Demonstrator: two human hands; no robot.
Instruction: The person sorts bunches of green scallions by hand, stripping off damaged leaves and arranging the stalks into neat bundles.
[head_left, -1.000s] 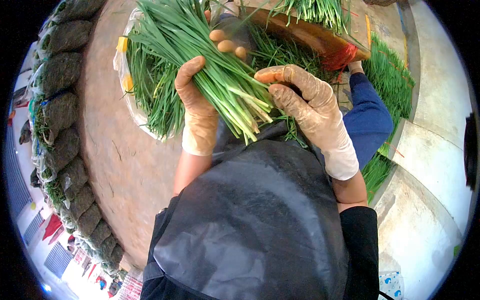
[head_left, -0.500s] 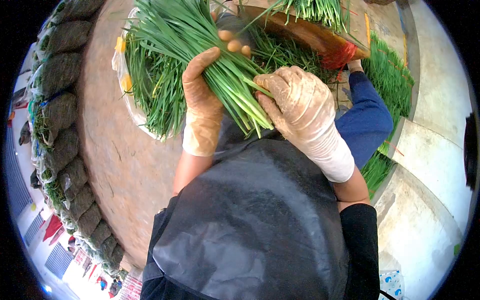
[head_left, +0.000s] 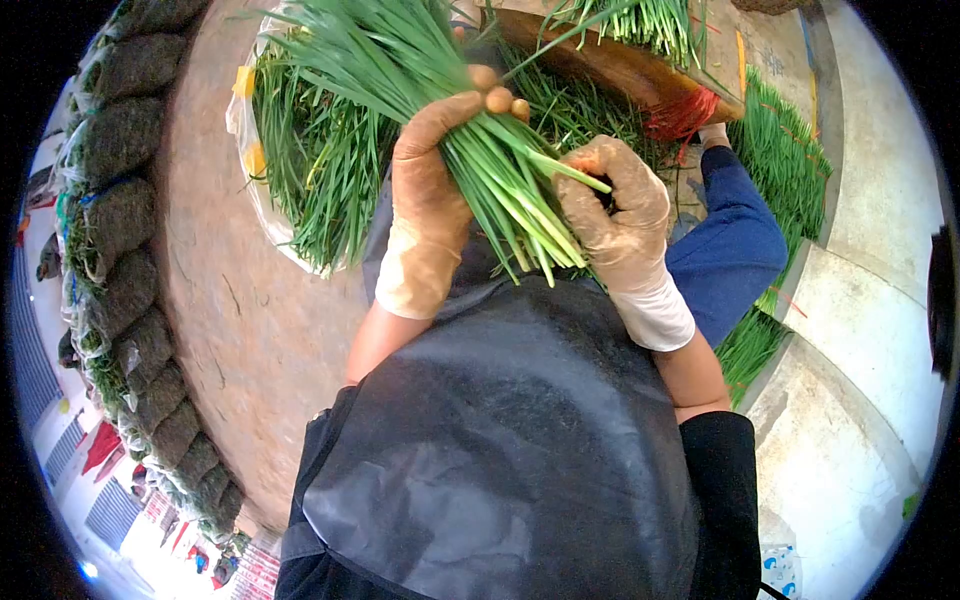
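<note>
A bunch of long green leafy stalks point(head_left: 500, 165) lies slanted across the upper middle, pale cut ends toward the lower right. My left hand point(head_left: 435, 190), in a soiled pale glove, is wrapped round the bunch, with its fingertips showing on the far side. At the pale ends, my right hand point(head_left: 620, 210), gloved too, is curled with thumb and forefinger at a stalk that sticks out from the bunch. Its other fingers are partly hidden. A black apron point(head_left: 500, 420) covers my lap below both hands.
Loose greens point(head_left: 325, 170) fill a plastic-lined container at the upper left. A wooden board point(head_left: 600, 75) with red ties point(head_left: 685, 112) holds more stalks. Bundled greens point(head_left: 780, 150) lie at the right, beyond a blue trouser leg point(head_left: 735, 240). Dark sacks point(head_left: 125, 220) line the left.
My left hand and the bunch have moved to the right. My right hand closed at the stalk ends, then turned, and one stalk now sticks out near its fingertips.
</note>
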